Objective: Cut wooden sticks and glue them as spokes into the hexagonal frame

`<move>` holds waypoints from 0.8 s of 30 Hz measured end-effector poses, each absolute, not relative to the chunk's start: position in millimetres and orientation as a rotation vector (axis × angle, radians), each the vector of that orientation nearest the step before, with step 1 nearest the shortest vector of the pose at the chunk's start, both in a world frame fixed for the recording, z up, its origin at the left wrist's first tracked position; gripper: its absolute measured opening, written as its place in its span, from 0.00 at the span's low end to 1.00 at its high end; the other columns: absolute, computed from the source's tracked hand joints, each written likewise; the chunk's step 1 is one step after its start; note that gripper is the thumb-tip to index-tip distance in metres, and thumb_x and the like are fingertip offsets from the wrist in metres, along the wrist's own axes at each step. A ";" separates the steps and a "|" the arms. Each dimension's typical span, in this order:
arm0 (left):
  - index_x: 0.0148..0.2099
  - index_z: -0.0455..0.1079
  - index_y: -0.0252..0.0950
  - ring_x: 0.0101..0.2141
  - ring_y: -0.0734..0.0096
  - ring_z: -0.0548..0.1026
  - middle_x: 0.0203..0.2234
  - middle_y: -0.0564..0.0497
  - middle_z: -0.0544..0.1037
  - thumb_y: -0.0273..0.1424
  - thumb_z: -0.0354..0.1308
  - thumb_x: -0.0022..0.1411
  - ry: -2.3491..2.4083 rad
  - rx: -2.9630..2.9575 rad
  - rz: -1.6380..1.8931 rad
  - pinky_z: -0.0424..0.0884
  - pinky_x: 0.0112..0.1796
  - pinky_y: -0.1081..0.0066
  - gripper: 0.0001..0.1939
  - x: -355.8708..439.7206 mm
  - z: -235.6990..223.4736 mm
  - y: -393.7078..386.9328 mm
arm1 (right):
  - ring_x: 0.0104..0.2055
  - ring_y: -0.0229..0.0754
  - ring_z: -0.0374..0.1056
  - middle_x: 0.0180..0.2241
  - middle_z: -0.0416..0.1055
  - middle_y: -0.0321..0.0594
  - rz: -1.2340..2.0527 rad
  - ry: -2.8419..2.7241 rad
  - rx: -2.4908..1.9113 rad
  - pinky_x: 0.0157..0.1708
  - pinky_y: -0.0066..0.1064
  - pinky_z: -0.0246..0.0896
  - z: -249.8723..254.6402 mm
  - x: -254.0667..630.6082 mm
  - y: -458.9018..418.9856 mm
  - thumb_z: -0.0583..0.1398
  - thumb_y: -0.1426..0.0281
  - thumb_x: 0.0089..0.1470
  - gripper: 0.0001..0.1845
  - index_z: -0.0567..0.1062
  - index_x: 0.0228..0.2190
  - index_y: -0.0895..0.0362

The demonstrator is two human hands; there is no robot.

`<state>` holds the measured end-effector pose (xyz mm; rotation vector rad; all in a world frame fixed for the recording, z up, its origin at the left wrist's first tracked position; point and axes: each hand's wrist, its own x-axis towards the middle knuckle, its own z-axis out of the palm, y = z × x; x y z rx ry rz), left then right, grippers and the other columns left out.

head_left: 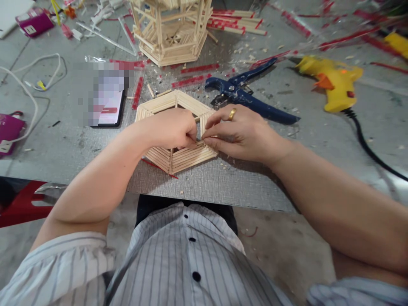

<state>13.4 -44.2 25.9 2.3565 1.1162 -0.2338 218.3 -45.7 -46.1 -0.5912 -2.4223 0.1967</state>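
While you sit at the grey table point(63, 144), lots of things lie around your hands. Far to the left you see a white cable point(30, 95) and a phone point(108, 104) lying flat. Next comes your left hand point(168, 127). It is curled shut like a fist and rests on the stick hexagon point(174, 157), with the fingertips pinched together at the inner edge of the ring. The hexagon lies flat near the front edge of the table, right in front of you. Behind it stands a taller stick house point(170, 32). Your right hand point(239, 134) meets the left one. Its fingers are pressed together too, and they pinch the same spot on the ring; if a small stick sits between them, you cannot tell. Further right lie blue cutters point(248, 91) and then a yellow glue gun point(334, 80) with a black cord.

The hexagon looks very light and stiff, but the thin sticks may snap or come unglued. Hold it gently by the outer rim, with fingers spread on two sides.
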 end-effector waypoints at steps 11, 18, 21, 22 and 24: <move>0.27 0.78 0.37 0.21 0.78 0.67 0.17 0.55 0.76 0.30 0.57 0.55 1.067 2.391 -0.219 0.58 0.29 0.72 0.10 11.0 24.2 -42.5 | 0.41 0.45 0.72 0.35 0.78 0.42 0.180 -2.404 -0.555 0.41 0.40 0.65 -42.0 223.1 -41.0 0.59 0.67 0.60 0.10 0.80 0.31 0.53; 0.27 0.78 0.36 0.19 0.79 0.65 0.17 0.55 0.76 0.30 0.57 0.54 1.082 2.369 -0.248 0.57 0.29 0.71 0.09 10.9 21.6 -41.1 | 0.42 0.45 0.70 0.35 0.76 0.40 0.279 -2.432 -0.644 0.44 0.41 0.61 -48.2 217.0 -43.6 0.58 0.63 0.59 0.11 0.81 0.31 0.51; 0.28 0.78 0.36 0.20 0.77 0.66 0.17 0.54 0.75 0.30 0.57 0.54 1.099 2.353 -0.274 0.58 0.31 0.70 0.09 10.9 22.3 -41.2 | 0.42 0.45 0.70 0.35 0.76 0.40 0.286 -2.402 -0.610 0.44 0.41 0.60 -52.7 214.4 -43.7 0.58 0.64 0.59 0.11 0.80 0.31 0.51; 0.29 0.79 0.36 0.21 0.76 0.67 0.18 0.54 0.76 0.31 0.57 0.55 1.104 2.353 -0.281 0.59 0.31 0.70 0.10 10.9 22.5 -41.4 | 0.41 0.45 0.70 0.35 0.76 0.40 0.288 -2.397 -0.611 0.44 0.41 0.60 -53.5 213.9 -43.6 0.58 0.65 0.58 0.11 0.80 0.31 0.51; 0.30 0.80 0.37 0.23 0.74 0.69 0.19 0.53 0.77 0.31 0.56 0.54 1.105 2.359 -0.285 0.60 0.32 0.69 0.10 11.0 22.6 -41.7 | 0.41 0.45 0.70 0.35 0.76 0.40 0.296 -2.402 -0.628 0.44 0.41 0.60 -54.2 213.2 -43.6 0.58 0.65 0.58 0.10 0.80 0.30 0.51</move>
